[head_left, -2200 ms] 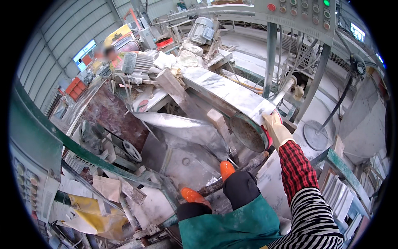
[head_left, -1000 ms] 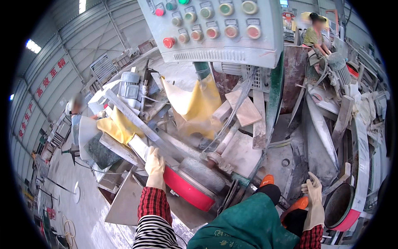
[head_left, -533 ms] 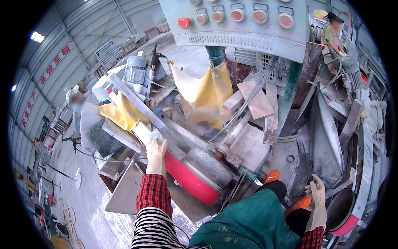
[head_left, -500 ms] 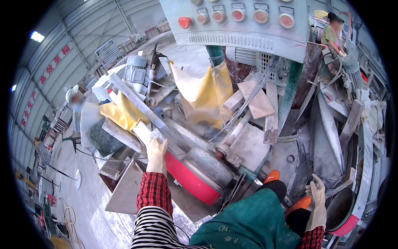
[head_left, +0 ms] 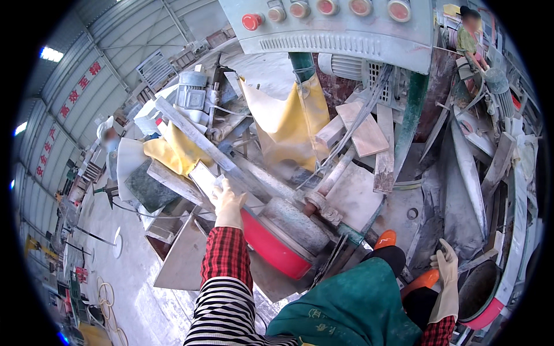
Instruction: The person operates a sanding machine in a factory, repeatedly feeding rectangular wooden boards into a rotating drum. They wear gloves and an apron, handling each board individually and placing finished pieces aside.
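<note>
My left hand (head_left: 229, 206), in a cream glove, reaches over the belt grinder. Its fingers are closed round a small pale piece (head_left: 219, 182), mostly hidden by the glove, whose kind I cannot make out. Just beyond those fingers lies a long white strip (head_left: 203, 177) beside the belt. The belt's red edge (head_left: 276, 245) curves round a grey drum (head_left: 294, 225) to the right of my wrist. My right hand (head_left: 445, 268), gloved too, hangs low at the right with fingers apart and nothing in them. Nearest to it is a round dark tub with a red rim (head_left: 485, 314).
A control box (head_left: 329, 37) with several buttons hangs ahead. Yellow cloth sheets (head_left: 288, 115) drape over the frame. Loose boards (head_left: 362, 130) lean at the centre right. One person (head_left: 470, 43) works at the far right, another (head_left: 108, 135) stands at the far left.
The view has shifted slightly, so most things appear a little further right. My left hand stays by the belt with the pale piece. My right hand remains low with its fingers apart.
</note>
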Action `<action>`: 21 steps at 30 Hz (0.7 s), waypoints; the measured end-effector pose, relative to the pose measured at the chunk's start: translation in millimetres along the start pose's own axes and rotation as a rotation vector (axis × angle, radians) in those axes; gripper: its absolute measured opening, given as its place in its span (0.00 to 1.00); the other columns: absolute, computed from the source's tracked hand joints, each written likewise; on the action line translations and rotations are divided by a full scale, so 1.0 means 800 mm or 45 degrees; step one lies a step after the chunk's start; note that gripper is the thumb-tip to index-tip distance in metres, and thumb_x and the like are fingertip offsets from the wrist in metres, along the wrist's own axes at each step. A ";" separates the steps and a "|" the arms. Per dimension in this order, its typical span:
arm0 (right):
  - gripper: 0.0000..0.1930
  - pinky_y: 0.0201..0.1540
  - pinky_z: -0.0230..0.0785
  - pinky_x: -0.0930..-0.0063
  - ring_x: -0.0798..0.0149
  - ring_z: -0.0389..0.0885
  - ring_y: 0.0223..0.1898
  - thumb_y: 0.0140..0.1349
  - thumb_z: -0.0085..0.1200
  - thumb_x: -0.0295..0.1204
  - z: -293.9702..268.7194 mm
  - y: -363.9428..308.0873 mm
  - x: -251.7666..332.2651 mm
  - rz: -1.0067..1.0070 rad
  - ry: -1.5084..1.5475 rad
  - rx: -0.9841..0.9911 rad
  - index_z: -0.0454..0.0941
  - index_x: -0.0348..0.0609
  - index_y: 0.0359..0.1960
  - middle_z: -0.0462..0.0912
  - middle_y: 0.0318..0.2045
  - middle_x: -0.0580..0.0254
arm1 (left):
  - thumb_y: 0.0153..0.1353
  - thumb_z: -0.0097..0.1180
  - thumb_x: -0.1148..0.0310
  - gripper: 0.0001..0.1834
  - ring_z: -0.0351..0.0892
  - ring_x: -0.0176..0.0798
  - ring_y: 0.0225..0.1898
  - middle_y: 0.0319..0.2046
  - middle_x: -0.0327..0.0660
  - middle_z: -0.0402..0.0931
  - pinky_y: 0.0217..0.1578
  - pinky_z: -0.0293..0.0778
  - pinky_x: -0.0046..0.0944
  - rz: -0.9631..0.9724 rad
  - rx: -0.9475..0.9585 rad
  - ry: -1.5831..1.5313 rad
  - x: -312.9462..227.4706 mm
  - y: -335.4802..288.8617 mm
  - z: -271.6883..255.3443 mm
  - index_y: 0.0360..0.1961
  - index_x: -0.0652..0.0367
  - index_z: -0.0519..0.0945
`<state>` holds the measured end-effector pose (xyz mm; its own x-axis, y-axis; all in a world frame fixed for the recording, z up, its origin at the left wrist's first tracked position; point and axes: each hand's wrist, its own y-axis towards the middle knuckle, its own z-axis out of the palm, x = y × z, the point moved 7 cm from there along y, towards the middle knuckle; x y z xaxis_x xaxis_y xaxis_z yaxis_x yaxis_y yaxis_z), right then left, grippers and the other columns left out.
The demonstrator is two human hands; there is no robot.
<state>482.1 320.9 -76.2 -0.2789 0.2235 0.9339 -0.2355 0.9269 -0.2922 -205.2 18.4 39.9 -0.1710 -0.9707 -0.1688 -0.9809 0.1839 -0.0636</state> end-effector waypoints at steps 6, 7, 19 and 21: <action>0.23 0.27 0.72 0.79 0.73 0.75 0.21 0.65 0.48 0.24 0.012 -0.004 0.013 -0.018 -0.034 0.000 0.69 0.44 0.63 0.81 0.26 0.61 | 0.51 0.65 0.49 0.46 0.44 0.62 0.72 0.72 0.54 0.47 0.69 0.51 0.52 0.084 -0.051 -0.103 0.020 0.004 0.002 0.70 0.41 0.58; 0.23 0.28 0.72 0.79 0.73 0.75 0.21 0.65 0.47 0.24 0.014 -0.003 0.013 -0.022 -0.043 0.001 0.69 0.44 0.63 0.81 0.26 0.61 | 0.53 0.63 0.48 0.44 0.46 0.63 0.71 0.71 0.55 0.48 0.69 0.50 0.51 0.113 -0.084 -0.095 0.028 0.010 0.007 0.70 0.42 0.59; 0.23 0.30 0.73 0.77 0.72 0.76 0.23 0.65 0.48 0.25 0.006 -0.018 0.016 -0.012 -0.025 0.032 0.70 0.45 0.63 0.81 0.28 0.60 | 0.61 0.54 0.52 0.31 0.60 0.62 0.62 0.65 0.52 0.60 0.65 0.57 0.53 0.403 -0.323 -0.125 0.034 -0.007 0.020 0.65 0.44 0.66; 0.23 0.31 0.73 0.77 0.72 0.77 0.24 0.65 0.48 0.25 0.004 -0.021 0.016 0.006 -0.036 0.033 0.70 0.45 0.63 0.81 0.28 0.60 | 0.59 0.55 0.51 0.32 0.60 0.63 0.63 0.66 0.52 0.59 0.65 0.57 0.53 0.400 -0.280 -0.185 0.039 -0.006 0.022 0.65 0.44 0.67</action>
<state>479.7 307.2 -59.6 -0.3064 0.2191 0.9264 -0.2577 0.9177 -0.3023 -204.2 -9.8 17.3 -0.4660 -0.8378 -0.2846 -0.8822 0.4152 0.2222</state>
